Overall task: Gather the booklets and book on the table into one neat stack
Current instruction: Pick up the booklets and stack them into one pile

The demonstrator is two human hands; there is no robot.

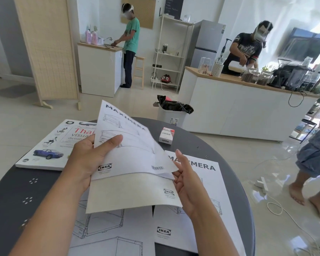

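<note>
My left hand (pixel 89 157) grips two white IKEA booklets (pixel 131 159) by their left edge, thumb on top, holding them tilted above the round dark table (pixel 11 185). My right hand (pixel 187 183) pinches the right edge of the same booklets. Two more IKEA booklets lie flat on the table under them: one at the right (pixel 198 215) and one near the front edge (pixel 111 235). A Thai visual dictionary book (pixel 54 145) with a blue car on its cover lies at the table's left side.
A small white and red box (pixel 166 135) stands at the table's far side. Behind the table is a white bin (pixel 171 111) with a black bag. A person's bare legs (pixel 310 174) stand on the floor at right, near cables. Two people work at counters further back.
</note>
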